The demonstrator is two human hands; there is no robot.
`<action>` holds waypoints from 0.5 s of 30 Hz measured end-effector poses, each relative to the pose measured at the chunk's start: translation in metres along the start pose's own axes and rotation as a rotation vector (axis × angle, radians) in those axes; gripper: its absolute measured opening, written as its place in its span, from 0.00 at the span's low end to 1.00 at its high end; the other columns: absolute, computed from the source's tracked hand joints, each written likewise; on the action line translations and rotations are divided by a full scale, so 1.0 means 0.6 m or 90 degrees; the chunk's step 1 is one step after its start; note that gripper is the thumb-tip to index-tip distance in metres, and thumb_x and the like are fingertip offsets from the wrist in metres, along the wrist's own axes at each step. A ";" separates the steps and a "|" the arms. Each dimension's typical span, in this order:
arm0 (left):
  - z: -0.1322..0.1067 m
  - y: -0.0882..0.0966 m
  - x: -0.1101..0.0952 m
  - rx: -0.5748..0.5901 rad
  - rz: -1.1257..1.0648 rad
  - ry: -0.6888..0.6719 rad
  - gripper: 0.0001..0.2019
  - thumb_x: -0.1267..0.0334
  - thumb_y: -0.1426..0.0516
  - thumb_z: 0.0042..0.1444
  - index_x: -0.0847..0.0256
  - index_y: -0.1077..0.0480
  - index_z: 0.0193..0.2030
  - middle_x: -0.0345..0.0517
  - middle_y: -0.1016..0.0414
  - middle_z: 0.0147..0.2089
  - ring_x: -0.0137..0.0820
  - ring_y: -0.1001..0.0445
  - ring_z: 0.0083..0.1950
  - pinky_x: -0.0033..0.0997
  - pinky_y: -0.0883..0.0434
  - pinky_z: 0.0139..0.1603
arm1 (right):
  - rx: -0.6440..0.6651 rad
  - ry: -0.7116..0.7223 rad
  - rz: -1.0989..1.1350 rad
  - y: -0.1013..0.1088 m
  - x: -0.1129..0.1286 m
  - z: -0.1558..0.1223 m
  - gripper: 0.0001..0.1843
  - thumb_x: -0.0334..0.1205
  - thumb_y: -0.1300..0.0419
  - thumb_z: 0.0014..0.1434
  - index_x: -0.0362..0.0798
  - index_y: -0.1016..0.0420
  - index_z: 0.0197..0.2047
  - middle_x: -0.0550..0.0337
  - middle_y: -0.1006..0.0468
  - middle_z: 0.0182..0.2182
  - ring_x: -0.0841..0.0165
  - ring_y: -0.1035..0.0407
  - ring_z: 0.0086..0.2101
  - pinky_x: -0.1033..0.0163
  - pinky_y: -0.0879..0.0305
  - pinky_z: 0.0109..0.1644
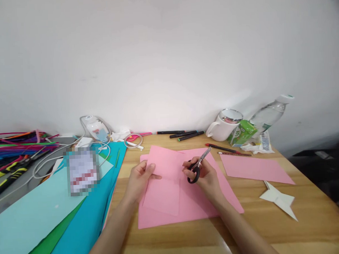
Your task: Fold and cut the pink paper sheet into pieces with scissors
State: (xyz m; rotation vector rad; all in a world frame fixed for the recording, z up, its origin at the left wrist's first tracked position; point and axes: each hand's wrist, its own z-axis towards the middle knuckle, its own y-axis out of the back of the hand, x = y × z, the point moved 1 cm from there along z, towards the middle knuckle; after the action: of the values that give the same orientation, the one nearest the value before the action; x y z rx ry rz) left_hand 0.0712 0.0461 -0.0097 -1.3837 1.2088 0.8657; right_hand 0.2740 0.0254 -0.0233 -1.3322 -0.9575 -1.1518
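My left hand [142, 177] pinches the left edge of a pink paper piece [165, 162], thumb on top. Below that piece lies another small pink piece [162, 196]; I cannot tell whether the two are joined. Both are over a larger pink sheet [211, 192] on the wooden table. In my right hand [205, 176] is a pair of scissors [197, 167] with black handles. Its fingers are wrapped around the handles, and the blades point up and to the right, away from the paper.
To the right lie a pink strip [255, 169] and a white folded paper star [279, 200]. Behind stand a white mug [225, 125], a green carton [242, 133] and a tilted bottle [270, 115]. Markers [186, 134] lie by the wall. Coloured sheets [35, 207] and a blurred-out phone [83, 171] are left.
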 end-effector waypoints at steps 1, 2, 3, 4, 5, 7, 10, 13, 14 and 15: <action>-0.001 0.000 0.001 0.000 0.009 0.002 0.10 0.58 0.39 0.49 0.63 0.27 0.33 0.43 0.24 0.34 0.30 0.25 0.30 0.28 0.26 0.28 | -0.006 -0.002 0.000 0.002 -0.001 0.000 0.16 0.38 0.34 0.46 0.50 0.36 0.36 0.59 0.23 0.33 0.67 0.29 0.32 0.62 0.35 0.35; -0.001 -0.001 0.001 -0.001 0.016 0.003 0.10 0.58 0.39 0.49 0.63 0.27 0.32 0.43 0.24 0.33 0.30 0.25 0.28 0.27 0.27 0.27 | -0.009 -0.004 0.001 0.003 -0.002 -0.001 0.15 0.40 0.35 0.48 0.50 0.36 0.36 0.59 0.23 0.31 0.68 0.29 0.31 0.63 0.35 0.34; -0.002 -0.001 0.002 -0.001 0.022 0.003 0.10 0.57 0.39 0.49 0.63 0.27 0.32 0.43 0.24 0.32 0.29 0.25 0.27 0.26 0.28 0.26 | -0.012 -0.007 0.002 0.005 -0.001 0.000 0.14 0.40 0.35 0.49 0.50 0.36 0.37 0.59 0.23 0.30 0.68 0.30 0.29 0.63 0.36 0.32; -0.002 -0.001 0.002 0.000 0.027 0.003 0.10 0.57 0.39 0.49 0.63 0.27 0.32 0.43 0.24 0.32 0.29 0.25 0.27 0.26 0.28 0.26 | -0.015 -0.009 0.003 0.006 -0.001 0.000 0.14 0.41 0.36 0.49 0.50 0.36 0.37 0.58 0.22 0.30 0.68 0.30 0.28 0.63 0.36 0.31; -0.001 0.000 0.003 0.000 0.031 0.004 0.10 0.57 0.39 0.49 0.63 0.27 0.32 0.43 0.24 0.32 0.29 0.25 0.27 0.26 0.28 0.26 | -0.019 -0.010 0.002 0.006 0.000 0.000 0.14 0.41 0.36 0.49 0.50 0.36 0.36 0.58 0.22 0.30 0.68 0.30 0.28 0.64 0.36 0.31; 0.000 0.002 0.005 0.004 0.037 0.004 0.10 0.57 0.39 0.49 0.63 0.27 0.33 0.43 0.24 0.32 0.29 0.25 0.27 0.27 0.28 0.27 | -0.028 -0.012 0.001 0.007 0.002 0.000 0.15 0.41 0.35 0.48 0.50 0.36 0.36 0.58 0.22 0.30 0.67 0.30 0.28 0.63 0.36 0.31; 0.002 0.004 0.007 0.012 0.046 0.004 0.10 0.57 0.40 0.50 0.63 0.28 0.32 0.42 0.24 0.31 0.29 0.25 0.27 0.26 0.28 0.28 | -0.037 -0.009 -0.002 0.005 0.005 -0.002 0.15 0.39 0.34 0.47 0.50 0.36 0.35 0.60 0.23 0.29 0.68 0.30 0.29 0.63 0.36 0.33; 0.001 0.004 0.009 0.027 0.054 0.003 0.09 0.58 0.41 0.51 0.63 0.28 0.31 0.43 0.24 0.33 0.28 0.26 0.28 0.26 0.28 0.29 | -0.041 -0.004 -0.014 0.001 0.008 -0.005 0.14 0.38 0.35 0.47 0.50 0.35 0.35 0.64 0.25 0.27 0.69 0.31 0.28 0.64 0.36 0.32; 0.001 0.004 0.010 0.032 0.056 0.003 0.09 0.58 0.41 0.52 0.63 0.28 0.32 0.43 0.24 0.33 0.27 0.26 0.28 0.26 0.28 0.29 | -0.042 -0.002 -0.021 0.000 0.010 -0.005 0.14 0.37 0.35 0.46 0.50 0.35 0.34 0.64 0.26 0.27 0.70 0.32 0.28 0.65 0.37 0.31; 0.001 0.003 0.011 0.036 0.057 0.003 0.09 0.58 0.41 0.52 0.63 0.28 0.32 0.42 0.24 0.33 0.27 0.26 0.28 0.26 0.28 0.29 | -0.043 0.000 -0.031 -0.001 0.011 -0.006 0.13 0.37 0.35 0.46 0.50 0.35 0.34 0.65 0.27 0.26 0.70 0.33 0.27 0.65 0.37 0.30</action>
State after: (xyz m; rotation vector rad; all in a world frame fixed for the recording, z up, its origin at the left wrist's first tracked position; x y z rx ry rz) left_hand 0.0711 0.0455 -0.0164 -1.2950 1.2974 0.8845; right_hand 0.2742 0.0215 -0.0170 -1.3693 -0.9622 -1.2304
